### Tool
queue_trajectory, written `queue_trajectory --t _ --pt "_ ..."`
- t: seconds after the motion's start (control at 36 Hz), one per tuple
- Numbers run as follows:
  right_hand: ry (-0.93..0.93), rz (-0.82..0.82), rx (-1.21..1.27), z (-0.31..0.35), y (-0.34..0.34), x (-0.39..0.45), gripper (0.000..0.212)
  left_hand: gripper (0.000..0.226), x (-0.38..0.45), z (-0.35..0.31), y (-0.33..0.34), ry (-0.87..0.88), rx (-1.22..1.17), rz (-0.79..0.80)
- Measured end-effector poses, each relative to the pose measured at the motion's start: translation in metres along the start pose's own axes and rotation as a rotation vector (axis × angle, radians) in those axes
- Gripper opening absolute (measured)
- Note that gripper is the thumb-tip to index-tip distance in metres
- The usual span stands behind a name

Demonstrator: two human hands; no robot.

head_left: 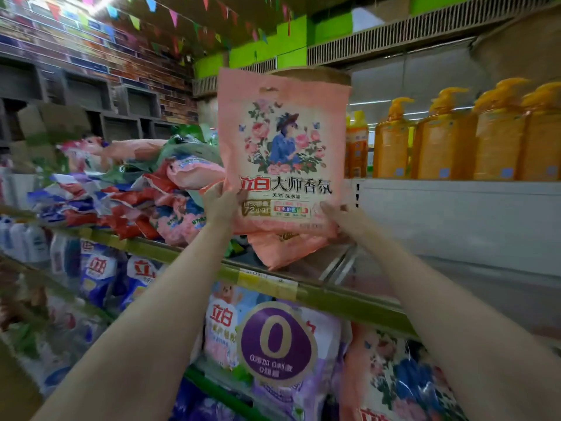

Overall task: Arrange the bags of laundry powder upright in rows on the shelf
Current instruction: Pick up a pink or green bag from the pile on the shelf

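A pink bag of laundry powder (283, 147) with a flower picture stands upright above the top shelf (267, 279). My left hand (221, 205) grips its lower left edge and my right hand (338, 218) grips its lower right corner. Its bottom rests on another pink bag (282, 249) lying flat on the shelf. To the left, several red, blue, pink and green bags (127, 189) lie in a loose heap.
Orange pump bottles (449, 138) stand on a white shelf to the right. Below the top shelf stand blue bags (100, 268), a purple-labelled bag (276, 341) and a flowered bag (394, 378). Cardboard boxes (51, 120) sit at the far left.
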State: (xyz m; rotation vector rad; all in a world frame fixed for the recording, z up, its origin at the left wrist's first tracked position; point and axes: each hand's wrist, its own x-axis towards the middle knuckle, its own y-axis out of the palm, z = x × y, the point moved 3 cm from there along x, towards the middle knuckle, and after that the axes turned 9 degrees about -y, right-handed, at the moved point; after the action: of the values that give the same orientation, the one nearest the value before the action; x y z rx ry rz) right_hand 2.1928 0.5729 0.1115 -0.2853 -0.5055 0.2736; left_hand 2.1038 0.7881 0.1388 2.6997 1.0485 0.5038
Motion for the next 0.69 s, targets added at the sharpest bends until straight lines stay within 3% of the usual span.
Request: queue_trajectory --t 0.11,0.25,0.31,0.39,0.47,0.56,0.69 --pt "0.100 0.074 0.272 0.000 0.006 -0.029 0.098 0.021 -0.019 -0.008 -0.012 0.029 0.071 0.079" --pt "0.135 0.025 0.360 0.004 0.004 -0.056 0.114 0.030 -0.042 -0.016 -0.031 0.017 0.190 0.146" --pt "0.131 0.004 0.394 0.020 0.006 -0.076 0.096 0.035 -0.053 -0.017 -0.037 0.000 0.277 0.163" --pt "0.120 -0.078 0.390 0.033 0.006 -0.100 0.050 0.032 -0.078 -0.017 -0.043 -0.034 0.273 0.226" --pt "0.101 -0.148 0.387 0.039 0.003 -0.126 0.034 0.031 -0.098 -0.012 -0.047 -0.053 0.307 0.237" --pt "0.082 -0.222 0.363 0.039 -0.006 -0.157 0.030 0.031 -0.122 -0.003 -0.047 -0.104 0.259 0.293" --pt "0.091 -0.346 0.304 0.043 -0.036 -0.203 0.055 0.038 -0.154 0.003 -0.029 -0.064 0.323 0.342"
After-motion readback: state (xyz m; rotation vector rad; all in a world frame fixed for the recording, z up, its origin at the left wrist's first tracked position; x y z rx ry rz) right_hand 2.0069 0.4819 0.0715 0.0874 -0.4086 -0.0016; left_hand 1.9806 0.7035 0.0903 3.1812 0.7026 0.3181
